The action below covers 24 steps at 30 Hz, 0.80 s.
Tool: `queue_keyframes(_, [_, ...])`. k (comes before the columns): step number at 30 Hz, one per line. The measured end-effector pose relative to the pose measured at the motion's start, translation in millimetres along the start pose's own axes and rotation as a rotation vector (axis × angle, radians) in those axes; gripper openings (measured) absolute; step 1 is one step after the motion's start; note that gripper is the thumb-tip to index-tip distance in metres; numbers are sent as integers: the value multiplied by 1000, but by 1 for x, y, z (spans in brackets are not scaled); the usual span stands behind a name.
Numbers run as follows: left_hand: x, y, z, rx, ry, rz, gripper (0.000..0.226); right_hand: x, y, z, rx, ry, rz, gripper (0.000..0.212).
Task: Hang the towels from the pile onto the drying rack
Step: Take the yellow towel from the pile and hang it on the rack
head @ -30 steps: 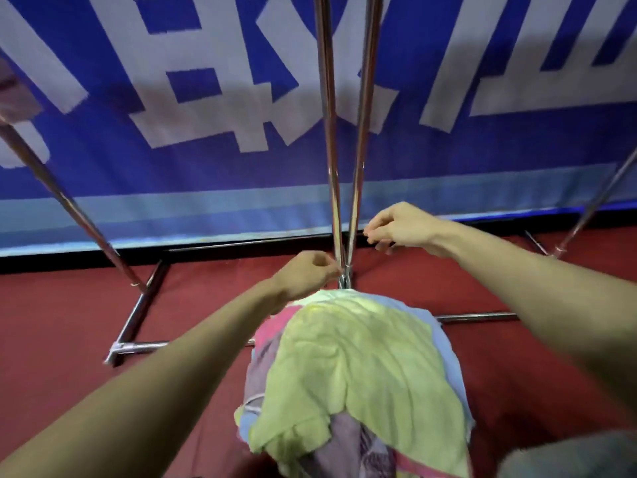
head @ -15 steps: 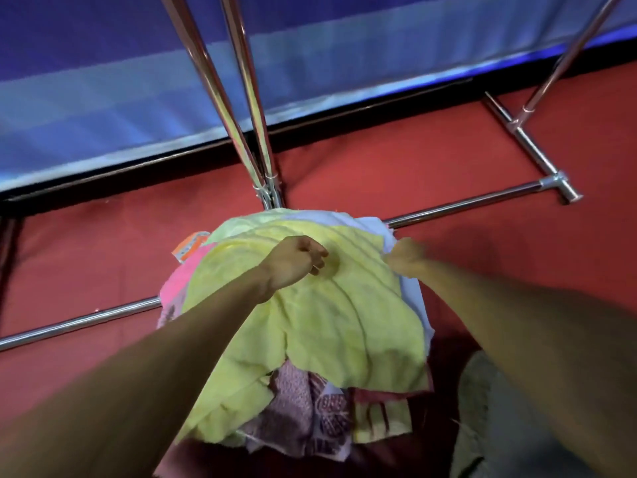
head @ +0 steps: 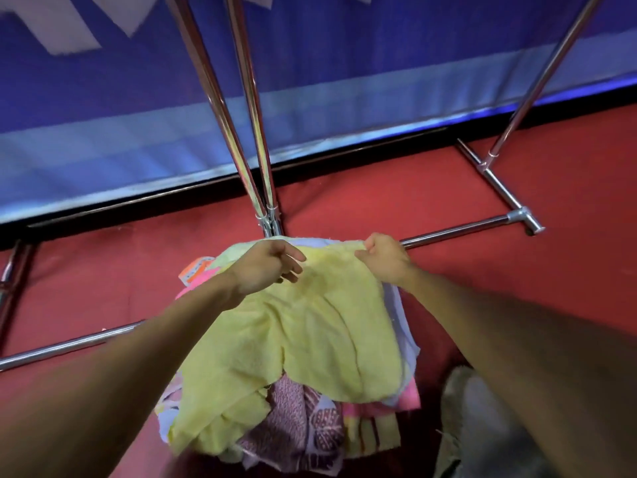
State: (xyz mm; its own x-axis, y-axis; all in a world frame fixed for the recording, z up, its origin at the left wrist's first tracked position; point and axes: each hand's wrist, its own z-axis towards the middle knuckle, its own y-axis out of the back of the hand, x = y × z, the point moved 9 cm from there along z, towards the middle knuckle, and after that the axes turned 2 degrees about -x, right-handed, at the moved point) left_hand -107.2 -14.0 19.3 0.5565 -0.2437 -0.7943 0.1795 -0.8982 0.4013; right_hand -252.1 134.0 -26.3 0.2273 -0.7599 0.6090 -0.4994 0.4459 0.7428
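A pale yellow towel lies on top of a heap of towels in pink, mauve and light blue, low in the middle. My right hand pinches the yellow towel's far right edge. My left hand hovers over the towel's far left part with loosely bent fingers that hold nothing. The chrome drying rack rises just behind the heap; its two centre poles meet at a floor joint, and no towel hangs on the parts in view.
The rack's floor bar runs left to right behind the heap, with a side foot and slanted pole at the right. A blue banner backs the rack. Red carpet covers the floor. A grey object sits lower right.
Both hands came down from the rack poles to the heap. My right hand took hold of the yellow towel's far edge, and my left hand's fingers loosened above the towel.
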Motion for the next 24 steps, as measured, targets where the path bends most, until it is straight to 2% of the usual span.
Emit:
queue_keyframes(3, [-30, 27, -34, -61, -82, -6, 20, 62, 28, -18, -19, 136, 150, 7])
queue_keyframes(7, [-60, 64, -86, -167, -187, -29, 14, 160, 60, -53, -12, 373, 219, 7])
queue_keyframes(11, [-73, 110, -132, -395, -248, -121, 22, 243, 77, -97, 121, 631, 194, 19])
queue_keyframes(15, [-78, 144, -159, -588, -269, -228, 32, 285, 82, -137, 210, 814, 201, 32])
queue_keyframes(18, [-92, 148, -164, -499, -292, -128, 42, 287, 82, -152, 239, 861, 276, 33])
queue_keyframes(22, [-86, 129, -174, -223, -234, -73, 24, 296, 94, -162, 221, 901, 337, 26])
queue_keyframes(24, [-84, 125, -179, -207, -213, -125, 29, 299, 100, -164, 210, 900, 363, 23])
